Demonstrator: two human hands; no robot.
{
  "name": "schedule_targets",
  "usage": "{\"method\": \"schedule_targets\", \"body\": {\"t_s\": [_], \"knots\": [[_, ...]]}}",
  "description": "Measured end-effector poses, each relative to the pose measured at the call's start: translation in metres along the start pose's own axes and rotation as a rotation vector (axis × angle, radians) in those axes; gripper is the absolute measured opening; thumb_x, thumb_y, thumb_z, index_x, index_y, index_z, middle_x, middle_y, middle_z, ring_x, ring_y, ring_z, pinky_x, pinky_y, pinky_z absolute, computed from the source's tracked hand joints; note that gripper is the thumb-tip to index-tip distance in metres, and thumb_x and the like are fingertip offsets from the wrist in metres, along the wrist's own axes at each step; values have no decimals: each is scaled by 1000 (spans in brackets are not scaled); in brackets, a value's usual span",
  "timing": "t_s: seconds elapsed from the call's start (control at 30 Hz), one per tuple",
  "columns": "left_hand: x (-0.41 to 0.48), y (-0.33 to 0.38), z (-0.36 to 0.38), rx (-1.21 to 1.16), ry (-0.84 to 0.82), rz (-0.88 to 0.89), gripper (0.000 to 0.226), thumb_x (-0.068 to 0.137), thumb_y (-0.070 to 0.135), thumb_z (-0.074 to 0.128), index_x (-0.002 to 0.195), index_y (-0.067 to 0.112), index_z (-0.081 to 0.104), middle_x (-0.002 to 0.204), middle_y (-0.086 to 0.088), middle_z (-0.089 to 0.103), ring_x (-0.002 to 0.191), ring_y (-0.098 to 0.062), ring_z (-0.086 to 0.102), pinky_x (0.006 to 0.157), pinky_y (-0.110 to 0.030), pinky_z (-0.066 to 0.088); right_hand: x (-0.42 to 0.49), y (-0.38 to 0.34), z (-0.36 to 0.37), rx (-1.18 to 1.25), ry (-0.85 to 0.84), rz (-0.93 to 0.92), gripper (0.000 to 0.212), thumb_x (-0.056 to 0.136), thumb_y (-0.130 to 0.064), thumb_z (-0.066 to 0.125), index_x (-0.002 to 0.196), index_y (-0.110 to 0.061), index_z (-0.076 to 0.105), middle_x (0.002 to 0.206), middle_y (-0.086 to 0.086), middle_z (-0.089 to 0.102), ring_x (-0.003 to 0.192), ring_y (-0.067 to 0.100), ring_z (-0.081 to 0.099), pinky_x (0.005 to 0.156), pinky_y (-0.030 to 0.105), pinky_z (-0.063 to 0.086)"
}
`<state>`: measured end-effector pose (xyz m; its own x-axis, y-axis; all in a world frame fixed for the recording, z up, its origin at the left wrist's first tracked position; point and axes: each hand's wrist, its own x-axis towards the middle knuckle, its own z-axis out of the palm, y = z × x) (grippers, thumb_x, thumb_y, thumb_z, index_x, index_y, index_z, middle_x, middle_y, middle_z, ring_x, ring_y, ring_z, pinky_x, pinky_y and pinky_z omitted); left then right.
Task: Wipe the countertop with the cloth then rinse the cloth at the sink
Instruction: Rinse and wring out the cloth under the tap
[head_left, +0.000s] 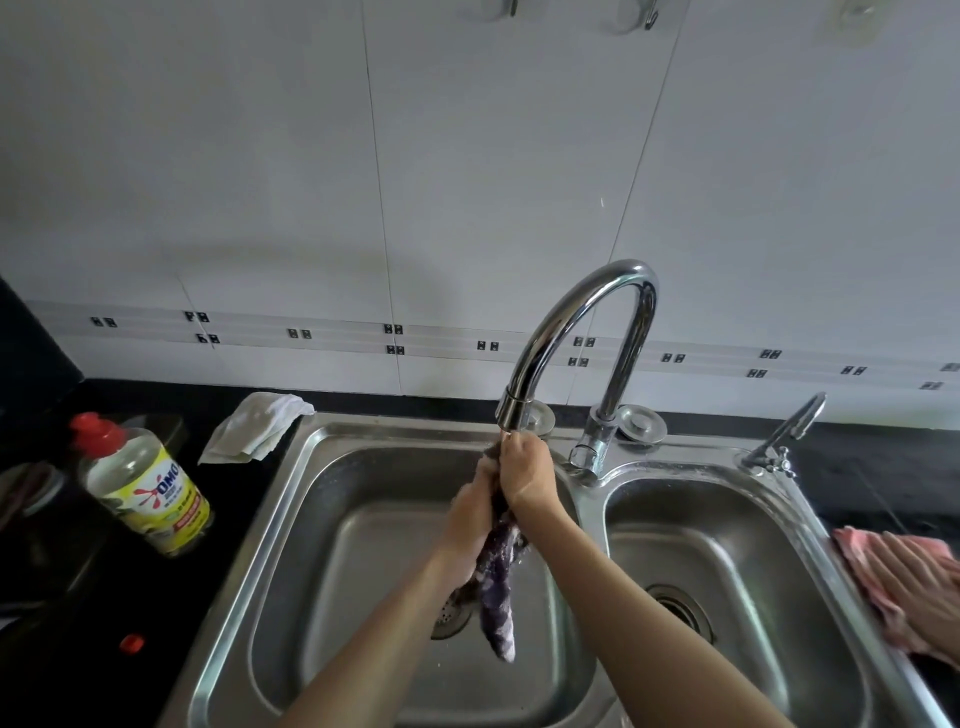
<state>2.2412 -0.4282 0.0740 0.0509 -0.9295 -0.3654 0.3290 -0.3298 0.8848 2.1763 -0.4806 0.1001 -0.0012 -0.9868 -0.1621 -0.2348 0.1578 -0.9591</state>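
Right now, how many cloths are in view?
3. A dark cloth, gripped by left hand and right hand over the sink; a white cloth on the counter, back left; a pink cloth, far right. Others may be hidden.

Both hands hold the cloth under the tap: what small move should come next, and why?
Probably wring it by twisting opposite ways. The right hand grips the cloth just below the spout, the left hand grips lower, and its tail hangs over the left basin, which would catch runoff.

Cloth purple-white mottled; countertop black; sink silver.
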Motion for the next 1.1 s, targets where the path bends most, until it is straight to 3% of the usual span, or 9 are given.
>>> {"method": "schedule_targets", "body": {"t_s": [0.1, 0.2, 0.3, 0.4, 0.53, 0.67, 0.8, 0.97, 1.1], "knots": [[-5, -1, -16, 143, -200, 121, 52, 84, 55, 58, 107, 9, 63, 101, -14, 71, 94, -29, 68, 83, -32, 55, 5, -6, -5, 199, -21, 150, 40, 94, -23, 39, 59, -12, 54, 57, 10, 56, 51, 23, 54, 58, 39, 48], [0, -7, -35, 357, -261, 120, 47, 67, 40, 80, 104, 16, 63, 94, -4, 74, 87, -20, 71, 76, -27, 56, 10, -16, -11, 371, -19, 284, 33, 94, -36, 47, 79, -11, 61, 66, 11, 64, 59, 25, 61, 67, 42, 55], [1, -27, -47, 656, -194, 36, 17, 72, 22, 78, 79, 29, 64, 65, 14, 71, 61, -1, 66, 62, -17, 52, 16, -23, -16, 613, -42, 395, 31, 93, -38, 54, 83, -9, 62, 69, 9, 64, 62, 24, 61, 69, 38, 54], [0, -53, -59, 728, -93, -56, 10, 75, 21, 73, 74, 27, 65, 68, 12, 71, 66, 3, 65, 68, -18, 51, 17, -28, -21, 899, -113, 450, 31, 96, -39, 50, 106, -11, 58, 81, 9, 62, 66, 22, 59, 60, 33, 55], [-1, -59, -64, 304, 105, -207, 14, 83, 12, 60, 70, 14, 65, 60, 1, 69, 60, -12, 63, 59, -21, 47, 21, -21, -31, 1052, -99, 452, 27, 96, -33, 50, 91, -10, 63, 76, 8, 66, 67, 21, 63, 71, 33, 54], [-4, -38, -69, -130, 158, -220, 14, 87, 6, 51, 86, 12, 63, 89, -9, 69, 76, -21, 62, 65, -32, 50, 17, 11, -44, 1253, -122, 500, 25, 93, -27, 50, 72, -15, 59, 60, 0, 57, 53, 15, 55, 71, 30, 49], [-5, -7, -49, -104, -37, -136, 23, 66, 25, 60, 77, 11, 74, 76, -16, 68, 65, -28, 62, 57, -30, 45, 9, 50, -47, 984, 62, 497, 18, 90, -17, 60, 74, -12, 66, 64, 7, 66, 57, 21, 63, 65, 38, 51], [8, 11, -10, -45, 107, 8, 20, 84, -8, 49, 77, 7, 61, 74, -14, 65, 67, -24, 60, 55, -24, 49, -12, 83, -31, 397, 1, 439, 29, 90, -33, 60, 98, -8, 70, 103, 17, 71, 91, 30, 67, 80, 37, 54], [6, 18, 13, 110, 84, 38, 31, 79, -14, 53, 100, 8, 60, 91, -15, 63, 85, -27, 61, 84, -40, 51, -22, 72, -24, 721, -268, 604, 67, 81, -72, 46, 102, -16, 76, 104, 12, 74, 94, 28, 71, 72, 39, 58]]}}
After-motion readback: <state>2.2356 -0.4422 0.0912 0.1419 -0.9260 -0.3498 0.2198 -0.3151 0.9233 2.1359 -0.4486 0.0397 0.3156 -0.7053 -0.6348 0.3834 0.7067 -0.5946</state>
